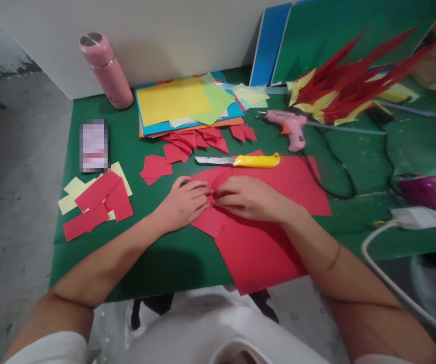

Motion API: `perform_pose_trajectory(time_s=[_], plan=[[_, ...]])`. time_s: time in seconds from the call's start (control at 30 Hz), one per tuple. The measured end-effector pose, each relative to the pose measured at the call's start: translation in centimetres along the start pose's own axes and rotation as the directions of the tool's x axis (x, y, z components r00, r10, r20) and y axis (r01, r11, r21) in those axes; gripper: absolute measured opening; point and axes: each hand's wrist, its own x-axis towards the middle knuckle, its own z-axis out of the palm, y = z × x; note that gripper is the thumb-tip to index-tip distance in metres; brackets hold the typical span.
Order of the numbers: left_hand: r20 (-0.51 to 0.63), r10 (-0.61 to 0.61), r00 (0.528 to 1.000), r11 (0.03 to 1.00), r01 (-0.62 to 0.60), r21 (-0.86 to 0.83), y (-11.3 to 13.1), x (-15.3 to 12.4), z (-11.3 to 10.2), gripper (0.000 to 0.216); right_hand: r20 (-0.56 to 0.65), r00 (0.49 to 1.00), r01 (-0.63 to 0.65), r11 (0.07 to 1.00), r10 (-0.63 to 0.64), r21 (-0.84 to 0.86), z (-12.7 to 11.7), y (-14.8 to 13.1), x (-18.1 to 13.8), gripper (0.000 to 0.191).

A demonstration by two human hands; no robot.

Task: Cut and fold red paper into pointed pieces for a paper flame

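Observation:
A small piece of red paper (pixel 221 178) is between my two hands at the middle of the table. My left hand (pixel 183 202) presses and grips its left side, fingers close together. From the right, my right hand (pixel 244 197) closes on the same piece with bent fingers; the fingertips of both hands nearly meet and hide part of it. Beneath them lies a large red paper sheet (pixel 263 253) that hangs past the table's front edge. Just beyond my hands rests a yellow utility knife (pixel 256 161), blade out and pointing left.
Folded red pieces (pixel 199 139) lie before a stack of coloured paper (pixel 172 103). Red and yellow strips (pixel 96 207) and a blurred-out phone (pixel 94 146) are left, near a pink bottle (pixel 107 73). A pink glue gun (pixel 288 126), its cord and a spiky red paper piece (pixel 343 81) stand right.

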Motion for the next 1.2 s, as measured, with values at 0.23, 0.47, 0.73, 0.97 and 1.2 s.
perform_pose_trajectory(time_s=[0.23,0.47,0.73,0.97,1.2], plan=[[0.039,-0.281,0.959,0.941,0.283,-0.184,0.1,0.1,0.0,0.024,-0.024,1.000,-0.011,0.995,0.014,0.102,0.4,0.5,-0.2,0.026],[0.038,-0.325,0.945,0.919,0.325,-0.224,0.1,0.1,0.1,0.022,0.075,0.970,-0.243,0.900,0.232,0.363,0.4,0.4,-0.3,0.024],[0.039,-0.331,0.943,0.927,0.332,-0.175,0.5,0.2,0.1,0.022,0.098,0.911,-0.405,0.823,0.401,0.398,0.8,0.0,0.5,0.020],[0.014,-0.340,0.940,0.922,0.337,-0.193,0.6,0.2,0.3,0.020,0.044,0.865,-0.489,0.820,0.500,0.296,1.4,-0.6,1.0,0.020],[-0.005,-0.379,0.925,0.902,0.368,-0.226,0.9,0.4,0.5,0.014,0.019,0.855,-0.501,0.815,0.518,0.292,1.5,-0.7,1.2,0.017]])
